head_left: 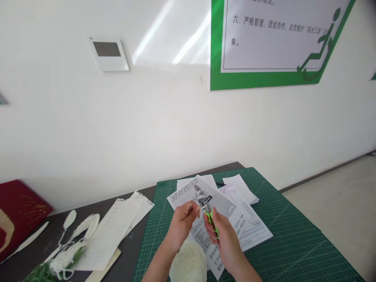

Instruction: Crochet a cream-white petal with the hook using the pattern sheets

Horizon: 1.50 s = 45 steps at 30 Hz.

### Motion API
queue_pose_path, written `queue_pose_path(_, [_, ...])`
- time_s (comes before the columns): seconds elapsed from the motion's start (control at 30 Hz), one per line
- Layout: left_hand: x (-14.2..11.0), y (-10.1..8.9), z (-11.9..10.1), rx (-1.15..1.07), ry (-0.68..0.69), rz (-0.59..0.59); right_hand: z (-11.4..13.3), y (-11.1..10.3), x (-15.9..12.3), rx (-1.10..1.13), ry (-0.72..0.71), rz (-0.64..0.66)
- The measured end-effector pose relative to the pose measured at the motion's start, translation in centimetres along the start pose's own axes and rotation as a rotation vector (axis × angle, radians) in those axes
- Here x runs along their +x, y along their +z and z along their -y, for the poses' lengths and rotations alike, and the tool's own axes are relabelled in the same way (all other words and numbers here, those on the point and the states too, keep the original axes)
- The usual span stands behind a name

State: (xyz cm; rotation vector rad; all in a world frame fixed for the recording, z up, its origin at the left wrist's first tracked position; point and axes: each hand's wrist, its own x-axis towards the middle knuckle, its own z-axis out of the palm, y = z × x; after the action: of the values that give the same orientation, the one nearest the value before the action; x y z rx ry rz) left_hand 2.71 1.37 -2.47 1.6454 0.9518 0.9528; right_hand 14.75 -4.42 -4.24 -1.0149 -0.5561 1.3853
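My left hand (pixel 182 220) is closed in a pinch on a small white piece (pixel 202 208), whose exact kind is too small to tell. In my right hand (pixel 222 233) is a pair of pliers (pixel 215 226) with bright green handles. The metal jaws point up and to the left, close to the white piece; whether they grip it I cannot tell. Both hands are above a printed sheet (pixel 188 197) with a grey picture. Below my left wrist sits a ball of cream yarn (pixel 188 263).
A green cutting mat (pixel 293 239) covers the table's right side, with more papers (pixel 242 190) on it. On the dark table at left lie handwritten sheets (pixel 113 225), white leaf-shaped pieces (pixel 69 219), green yarn (pixel 41 273) and a red item (pixel 26 207). A white wall (pixel 164 129) stands behind.
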Motion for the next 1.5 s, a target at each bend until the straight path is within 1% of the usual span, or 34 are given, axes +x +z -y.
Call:
queue_pose_path(0.17, [0.2, 0.1, -0.1, 0.09, 0.031, 0.025, -0.5, 0.0, 0.0, -0.035, -0.014, -0.054])
queue_pose_path(0.27, [0.2, 0.0, 0.2, 0.141, 0.026, 0.032, -0.6, 0.1, 0.0, -0.045, -0.042, -0.048])
queue_pose_path(0.37, [0.0, -0.4, 1.2, 0.184, -0.02, 0.001, 0.5, -0.5, -0.1, -0.037, -0.087, -0.048])
queue_pose_path(0.4, [-0.1, -0.7, 1.7, 0.195, -0.05, -0.019, 1.2, -0.9, 0.0, -0.043, -0.121, -0.061])
queue_pose_path(0.43, [-0.2, -1.0, 2.2, 0.205, -0.088, -0.04, 2.1, -1.5, 0.1, -0.047, -0.185, -0.08])
queue_pose_path(0.47, [-0.3, -1.3, 2.6, 0.211, -0.133, -0.056, 2.9, -2.1, 0.3, -0.136, -0.302, -0.093])
queue_pose_path(0.5, [-0.2, -1.6, 2.8, 0.214, -0.182, -0.068, 3.6, -2.8, 0.7, -0.308, -0.388, -0.133])
queue_pose_path(0.53, [-0.1, -1.9, 2.9, 0.217, -0.231, -0.079, 4.1, -3.4, 1.2, -0.549, -0.431, -0.181])
queue_pose_path(0.6, [0.7, -2.7, 2.6, 0.225, -0.315, -0.087, 4.7, -4.7, 2.5, -0.707, -0.423, -0.175])
queue_pose_path(0.67, [2.2, -3.8, 1.7, 0.244, -0.38, -0.088, 4.7, -5.9, 4.4, -0.867, -0.422, -0.161])
queue_pose_path(0.73, [4.1, -5.4, 0.5, 0.279, -0.427, -0.094, 4.5, -6.9, 6.7, -1.043, -0.409, -0.177])
queue_pose_path(0.83, [6.8, -8.5, -1.3, 0.348, -0.47, -0.119, 4.2, -7.9, 10.5, -1.271, -0.388, -0.235])
queue_pose_path(0.9, [8.1, -10.7, -2.6, 0.39, -0.495, -0.119, 4.0, -8.4, 12.7, -1.385, -0.381, -0.239])
queue_pose_path(1.0, [8.9, -13.5, -4.8, 0.395, -0.524, -0.087, 3.6, -8.9, 14.7, -1.503, -0.387, -0.22])
queue_pose_path(1.07, [8.4, -14.7, -6.2, 0.35, -0.535, -0.035, 3.3, -9.0, 15.2, -1.547, -0.399, -0.199])
queue_pose_path(1.1, [7.9, -15.0, -6.7, 0.312, -0.531, -0.003, 3.3, -9.0, 15.2, -1.558, -0.408, -0.188])
queue_pose_path(1.13, [7.3, -15.1, -7.0, 0.261, -0.524, 0.033, 3.3, -8.8, 15.1, -1.561, -0.42, -0.176])
queue_pose_path(1.2, [5.9, -14.4, -7.1, 0.14, -0.493, 0.101, 3.6, -8.1, 14.3, -1.541, -0.454, -0.149])
queue_pose_path(1.23, [5.1, -13.7, -7.0, 0.075, -0.485, 0.136, 3.8, -7.4, 13.7, -1.518, -0.476, -0.13])
queue_pose_path(1.3, [3.6, -11.6, -6.4, -0.06, -0.488, 0.229, 4.4, -5.6, 11.8, -1.447, -0.535, -0.068])
queue_pose_path(1.33, [2.9, -10.4, -6.1, -0.126, -0.5, 0.278, 4.7, -4.5, 10.5, -1.402, -0.567, -0.014])
queue_pose_path(1.4, [1.7, -7.9, -5.7, -0.248, -0.52, 0.369, 5.2, -2.2, 7.2, -1.298, -0.614, 0.144])
queue_pose_path(1.5, [0.1, -4.8, -5.9, -0.365, -0.582, 0.533, 5.2, 1.0, 2.0, -1.13, -0.617, 0.371])
